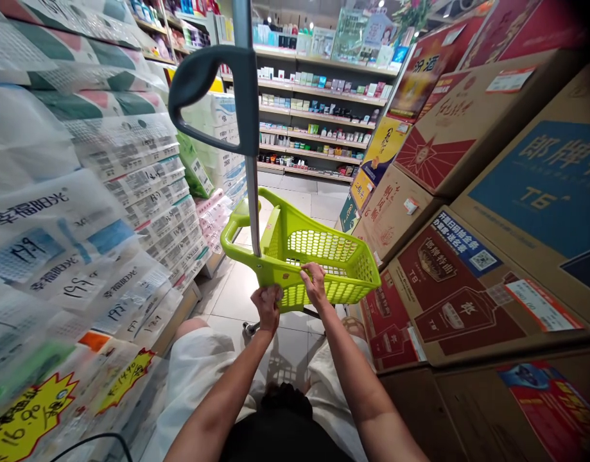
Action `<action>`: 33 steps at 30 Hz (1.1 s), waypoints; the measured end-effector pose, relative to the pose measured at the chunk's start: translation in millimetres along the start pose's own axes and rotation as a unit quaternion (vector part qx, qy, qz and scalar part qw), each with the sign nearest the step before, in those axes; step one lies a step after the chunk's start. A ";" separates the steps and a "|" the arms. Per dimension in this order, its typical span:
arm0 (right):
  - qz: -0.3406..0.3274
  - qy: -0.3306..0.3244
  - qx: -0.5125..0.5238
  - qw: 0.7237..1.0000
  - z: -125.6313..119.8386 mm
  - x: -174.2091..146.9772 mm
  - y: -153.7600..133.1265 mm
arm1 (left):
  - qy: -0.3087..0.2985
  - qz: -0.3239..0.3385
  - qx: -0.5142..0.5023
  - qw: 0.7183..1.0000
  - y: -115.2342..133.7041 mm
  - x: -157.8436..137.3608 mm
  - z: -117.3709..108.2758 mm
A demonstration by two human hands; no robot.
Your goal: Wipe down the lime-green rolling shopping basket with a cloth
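A lime-green shopping basket cart (333,247) with perforated walls stands on the tiled floor in front of my knees. My right hand (314,283) grips the near rim of its basket, fingers over the edge. Just left of it, my left hand (268,307) is closed against the outside of the near wall; whatever it may hold is hidden. A metal pole (252,205) rises from the cart's left end to a dark grey loop handle (246,96). The inside of the basket shows only in part.
Plastic-wrapped paper packs (145,179) with handwritten prices are stacked along the left. Cardboard liquor cartons (458,289) form a wall close on the right. Beyond the cart, shelves (318,115) hold small boxes and bottles. A caster (250,328) shows under the cart.
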State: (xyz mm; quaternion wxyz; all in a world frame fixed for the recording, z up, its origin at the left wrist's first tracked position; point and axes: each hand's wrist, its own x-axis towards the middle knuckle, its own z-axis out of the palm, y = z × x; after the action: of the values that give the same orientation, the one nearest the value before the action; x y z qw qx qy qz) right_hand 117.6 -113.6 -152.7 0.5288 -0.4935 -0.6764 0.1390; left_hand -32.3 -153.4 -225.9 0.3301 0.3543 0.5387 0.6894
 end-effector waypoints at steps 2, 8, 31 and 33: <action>0.003 -0.005 0.005 1.000 1.6 0.1 -2.6 | 0.005 0.128 0.073 0.989 8.7 16.2 0.2; 0.004 -0.014 0.016 1.000 7.5 -0.8 -5.0 | 0.076 0.362 0.205 0.906 70.1 63.2 1.1; 0.025 0.092 -0.005 0.995 -18.4 -6.0 -32.8 | -0.072 0.408 0.327 0.849 184.5 75.4 -60.2; 0.007 0.068 0.015 0.998 -5.4 -8.5 -57.6 | -0.097 0.408 0.331 0.845 184.5 63.3 -59.9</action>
State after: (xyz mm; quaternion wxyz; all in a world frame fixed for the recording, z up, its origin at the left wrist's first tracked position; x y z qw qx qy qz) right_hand 91.8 -149.7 -114.5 0.5800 -0.4984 -0.6333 0.1189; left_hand -130.0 -168.1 -47.4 -0.0674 0.6951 0.5076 0.5047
